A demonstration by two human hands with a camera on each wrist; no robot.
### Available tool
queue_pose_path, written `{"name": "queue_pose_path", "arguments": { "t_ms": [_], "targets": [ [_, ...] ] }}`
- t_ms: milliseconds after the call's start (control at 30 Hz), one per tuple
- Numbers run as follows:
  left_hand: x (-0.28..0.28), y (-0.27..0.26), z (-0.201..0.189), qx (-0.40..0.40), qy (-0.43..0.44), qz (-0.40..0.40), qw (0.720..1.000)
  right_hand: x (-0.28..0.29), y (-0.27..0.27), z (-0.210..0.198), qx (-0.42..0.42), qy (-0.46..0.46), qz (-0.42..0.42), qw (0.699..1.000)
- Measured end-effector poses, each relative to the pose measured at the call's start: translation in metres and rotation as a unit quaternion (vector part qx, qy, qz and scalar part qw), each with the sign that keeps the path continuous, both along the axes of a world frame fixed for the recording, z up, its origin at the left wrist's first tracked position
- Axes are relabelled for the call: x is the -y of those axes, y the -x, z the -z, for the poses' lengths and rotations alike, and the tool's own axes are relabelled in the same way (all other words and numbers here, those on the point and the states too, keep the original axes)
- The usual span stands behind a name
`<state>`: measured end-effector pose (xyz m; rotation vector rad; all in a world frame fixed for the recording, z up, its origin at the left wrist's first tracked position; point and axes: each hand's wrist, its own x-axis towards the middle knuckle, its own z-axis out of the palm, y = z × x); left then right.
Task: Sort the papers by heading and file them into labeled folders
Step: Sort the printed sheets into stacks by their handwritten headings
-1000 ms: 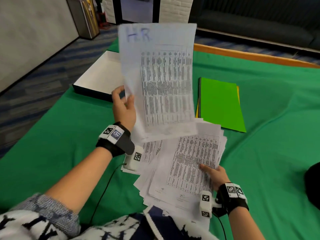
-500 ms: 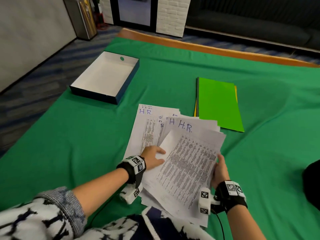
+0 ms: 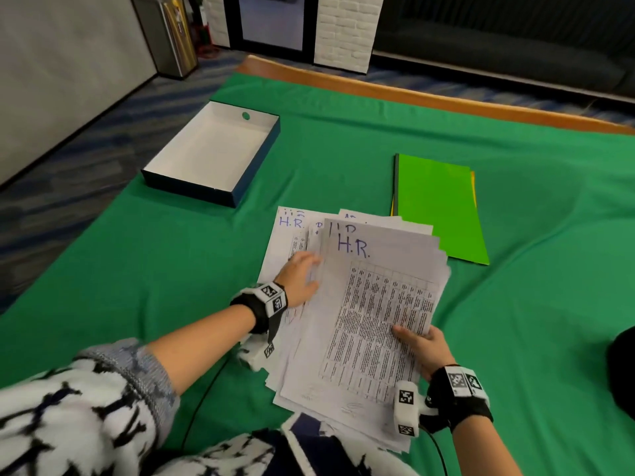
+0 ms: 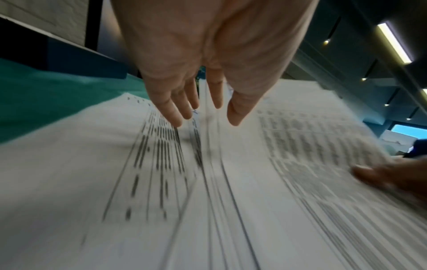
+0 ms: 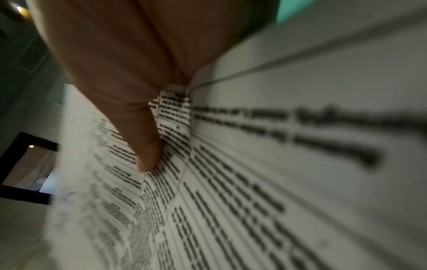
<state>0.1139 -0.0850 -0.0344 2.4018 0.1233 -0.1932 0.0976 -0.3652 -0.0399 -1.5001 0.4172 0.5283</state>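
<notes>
A thick stack of printed papers (image 3: 378,304) lies near me on the green cloth, its top sheet headed "H.R." in blue. My right hand (image 3: 422,345) grips the stack's right edge, its thumb (image 5: 143,142) pressed on the top sheet (image 5: 254,182). My left hand (image 3: 302,276) rests with straight fingers at the stack's left edge, over a separate "H.R." sheet (image 3: 285,235) lying flat beside it. In the left wrist view the left hand (image 4: 208,102) holds nothing above the papers (image 4: 161,182). A green folder (image 3: 439,207) lies shut beyond the stack, a yellow one (image 3: 473,187) under it.
An open white-lined box with dark sides (image 3: 213,156) stands at the far left of the table. The wooden table edge (image 3: 412,94) runs along the back. A dark object (image 3: 623,372) pokes in at the right edge.
My left hand lowered the raised "H.R." sheet, laid it flat left of the stack, then moved to the stack's edge. The right hand now grips the stack's right edge.
</notes>
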Motion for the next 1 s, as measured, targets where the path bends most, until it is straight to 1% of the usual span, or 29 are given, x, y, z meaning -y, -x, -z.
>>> {"name": "queue_pose_path", "arguments": {
  "t_ms": [100, 167, 233, 333, 400, 433, 467, 500, 533, 567, 600, 633, 667, 700, 767, 833, 900, 933, 967, 1000],
  "targets": [
    [-0.004, -0.026, -0.019, 0.046, 0.028, -0.040, 0.998, 0.000, 0.003, -0.002, 0.005, -0.017, -0.002, 1.000],
    [-0.004, -0.038, -0.031, 0.078, 0.063, -0.039, 0.994, 0.001, 0.003, 0.000, 0.012, -0.021, -0.003, 1.000],
    [-0.005, -0.044, -0.040, 0.117, 0.075, -0.020, 0.990, 0.001, 0.003, -0.001, 0.009, -0.022, -0.002, 1.000],
    [-0.004, -0.038, -0.044, 0.194, 0.074, -0.010, 0.978, 0.001, 0.003, 0.000, 0.002, -0.006, 0.000, 1.000],
    [0.000, -0.024, -0.047, 0.217, 0.093, 0.003, 0.972, 0.001, 0.005, -0.003, 0.004, -0.011, 0.002, 1.000],
    [0.002, -0.014, -0.050, 0.203, 0.111, 0.019, 0.973, 0.003, 0.004, 0.000, 0.004, -0.014, 0.004, 1.000],
    [0.003, -0.003, -0.053, 0.165, 0.135, 0.045, 0.976, 0.004, 0.003, 0.002, 0.000, -0.009, 0.005, 1.000],
    [0.004, 0.007, -0.055, 0.107, 0.155, 0.084, 0.978, 0.004, 0.002, 0.004, 0.003, -0.007, 0.005, 1.000],
    [0.005, 0.017, -0.056, 0.044, 0.172, 0.132, 0.975, 0.003, 0.003, 0.006, 0.002, -0.007, 0.016, 1.000],
    [0.005, 0.026, -0.055, -0.010, 0.191, 0.176, 0.966, 0.003, 0.003, 0.009, 0.014, -0.004, 0.016, 1.000],
    [0.007, 0.031, -0.054, -0.052, 0.214, 0.203, 0.954, 0.001, 0.006, -0.001, 0.024, 0.003, 0.008, 1.000],
    [0.009, 0.034, -0.052, -0.083, 0.236, 0.203, 0.947, 0.001, 0.006, -0.003, 0.041, 0.005, 0.004, 0.999],
    [0.011, 0.034, -0.050, -0.102, 0.243, 0.177, 0.948, -0.001, 0.009, -0.013, 0.035, 0.015, 0.002, 0.999],
    [0.012, 0.031, -0.048, -0.114, 0.236, 0.137, 0.955, -0.003, 0.012, -0.019, 0.037, 0.020, -0.001, 0.999],
    [0.015, 0.020, -0.041, -0.108, 0.203, 0.048, 0.972, -0.002, 0.011, -0.022, 0.043, 0.024, -0.009, 0.999],
    [0.015, 0.006, -0.032, -0.064, 0.131, -0.017, 0.989, -0.002, 0.007, -0.015, 0.069, 0.036, -0.038, 0.996],
    [0.014, -0.004, -0.027, -0.014, 0.038, -0.057, 0.998, 0.000, 0.004, -0.005, 0.078, 0.041, -0.044, 0.995],
    [0.014, -0.007, -0.025, 0.005, 0.014, -0.071, 0.997, 0.000, 0.004, -0.005, 0.078, 0.043, -0.047, 0.995],
    [0.015, -0.008, -0.024, 0.016, 0.009, -0.085, 0.996, 0.001, 0.004, -0.004, 0.078, 0.037, -0.046, 0.995],
    [0.016, -0.009, -0.024, 0.018, 0.021, -0.097, 0.995, 0.001, 0.005, -0.004, 0.080, 0.033, -0.053, 0.995]
  ]
}}
